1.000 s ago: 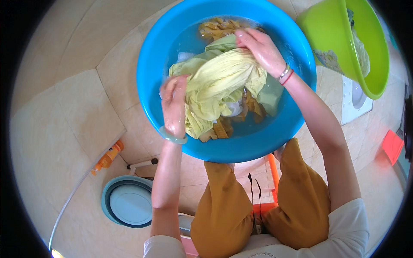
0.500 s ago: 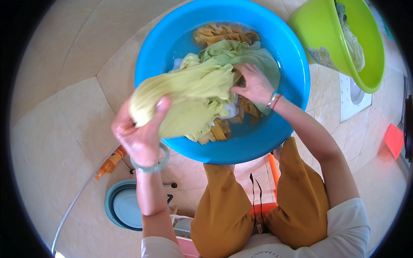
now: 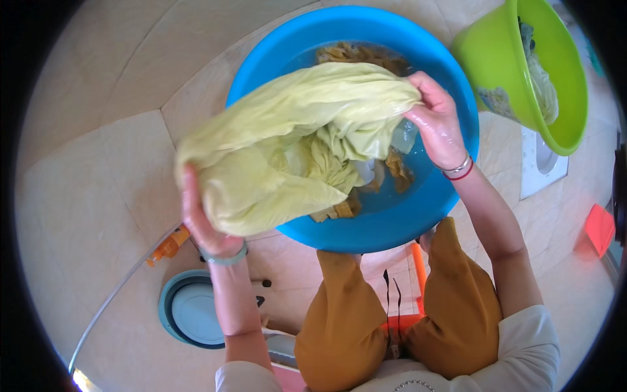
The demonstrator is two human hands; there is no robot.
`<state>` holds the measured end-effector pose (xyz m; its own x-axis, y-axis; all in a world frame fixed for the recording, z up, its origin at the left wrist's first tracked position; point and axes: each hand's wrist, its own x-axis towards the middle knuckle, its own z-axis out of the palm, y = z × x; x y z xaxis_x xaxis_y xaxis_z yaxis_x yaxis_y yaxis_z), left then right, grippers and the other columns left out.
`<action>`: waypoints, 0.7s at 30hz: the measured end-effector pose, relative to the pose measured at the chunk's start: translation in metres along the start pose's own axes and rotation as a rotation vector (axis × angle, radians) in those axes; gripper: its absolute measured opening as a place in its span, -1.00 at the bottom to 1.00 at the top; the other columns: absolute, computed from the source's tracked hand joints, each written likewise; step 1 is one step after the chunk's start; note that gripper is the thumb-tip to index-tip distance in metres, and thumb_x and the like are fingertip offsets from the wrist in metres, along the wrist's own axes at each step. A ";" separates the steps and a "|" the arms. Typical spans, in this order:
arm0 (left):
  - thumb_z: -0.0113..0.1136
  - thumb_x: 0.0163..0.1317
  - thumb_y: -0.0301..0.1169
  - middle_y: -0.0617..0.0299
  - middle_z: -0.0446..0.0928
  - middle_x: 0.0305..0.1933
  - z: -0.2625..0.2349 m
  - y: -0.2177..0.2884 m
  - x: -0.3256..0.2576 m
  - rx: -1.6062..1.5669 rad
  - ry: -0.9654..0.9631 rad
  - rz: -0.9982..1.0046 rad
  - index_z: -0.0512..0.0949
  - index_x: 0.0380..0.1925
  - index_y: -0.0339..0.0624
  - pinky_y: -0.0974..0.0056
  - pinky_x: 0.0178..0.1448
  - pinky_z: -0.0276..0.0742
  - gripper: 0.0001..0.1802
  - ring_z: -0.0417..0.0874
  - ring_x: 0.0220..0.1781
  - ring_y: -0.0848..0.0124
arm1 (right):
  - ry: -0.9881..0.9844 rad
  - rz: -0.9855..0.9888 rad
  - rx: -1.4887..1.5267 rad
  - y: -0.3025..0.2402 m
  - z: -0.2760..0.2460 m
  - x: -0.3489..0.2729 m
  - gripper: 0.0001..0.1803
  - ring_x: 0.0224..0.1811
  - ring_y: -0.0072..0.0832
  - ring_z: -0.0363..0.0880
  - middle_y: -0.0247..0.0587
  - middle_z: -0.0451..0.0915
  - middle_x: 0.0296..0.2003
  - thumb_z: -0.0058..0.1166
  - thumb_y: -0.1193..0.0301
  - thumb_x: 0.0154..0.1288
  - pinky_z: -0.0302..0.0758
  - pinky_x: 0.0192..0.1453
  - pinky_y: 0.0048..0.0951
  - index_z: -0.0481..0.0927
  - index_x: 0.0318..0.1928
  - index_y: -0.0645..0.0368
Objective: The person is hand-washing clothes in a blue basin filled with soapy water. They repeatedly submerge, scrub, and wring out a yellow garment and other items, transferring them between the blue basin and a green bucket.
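Observation:
A wet pale-yellow garment [image 3: 294, 117] is stretched between my two hands over a large blue basin [image 3: 385, 232]. My right hand [image 3: 437, 121] pinches its gathered right end between thumb and fingers. On the left, my left hand [image 3: 208, 219] holds the other end past the basin's rim, its fingers partly hidden by the cloth. Folds of the garment hang toward the water. Mustard-brown cloth [image 3: 359, 53] soaks at the far side of the basin, with more brown fabric [image 3: 397, 171] and a white piece [image 3: 369, 173] under the garment's near edge.
A tilted lime-green tub [image 3: 490, 59] with clothes inside stands at the far right, beside a white floor fixture [image 3: 543, 163]. Near my left forearm are a grey-blue basin [image 3: 192, 310], an orange bottle [image 3: 170, 245] and a thin hose [image 3: 117, 287]. An orange-red object [image 3: 599, 228] lies right.
The garment has been lifted and spread wider over the basin. My right hand has moved right and up to grip its end; my left hand has stayed at the left, turning slightly.

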<state>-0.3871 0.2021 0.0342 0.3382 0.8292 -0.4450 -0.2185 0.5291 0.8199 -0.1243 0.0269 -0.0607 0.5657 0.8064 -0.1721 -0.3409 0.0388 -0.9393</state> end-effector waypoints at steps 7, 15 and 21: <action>0.31 0.20 -0.29 0.07 0.49 0.18 -0.058 -0.070 0.033 0.900 -0.202 -0.105 0.42 0.20 -0.26 0.19 0.17 0.48 -0.42 0.55 0.13 0.29 | -0.071 -0.051 0.500 -0.031 -0.010 0.006 -0.61 0.09 -0.36 0.47 -0.11 0.48 0.05 0.00 0.42 0.28 0.38 0.22 -0.27 0.38 0.10 0.24; 0.41 0.02 -0.21 -0.02 0.44 0.17 0.012 -0.103 0.049 1.451 -0.529 0.334 0.35 0.29 -0.07 0.15 0.22 0.41 -0.20 0.50 0.16 0.10 | -0.803 -0.191 -0.631 -0.006 0.008 -0.003 -0.83 -0.11 -0.35 0.56 -0.17 0.59 -0.21 0.03 0.60 0.10 0.47 0.02 -0.39 0.58 -0.26 0.16; 0.31 0.13 -0.26 0.17 0.56 -0.13 0.026 -0.114 0.058 1.739 -0.497 0.314 0.63 -0.11 -0.10 0.18 0.00 0.47 -0.67 0.60 -0.08 0.15 | -0.410 0.076 -0.795 0.022 -0.008 -0.022 -0.55 -0.04 -0.23 0.48 -0.19 0.56 -0.17 0.33 0.22 0.05 0.38 0.12 -0.27 0.53 -0.08 0.13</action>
<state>-0.3191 0.1850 -0.0757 0.7557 0.5541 -0.3493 0.6549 -0.6492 0.3869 -0.1386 0.0052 -0.0797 0.1981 0.9435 -0.2656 0.3402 -0.3203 -0.8841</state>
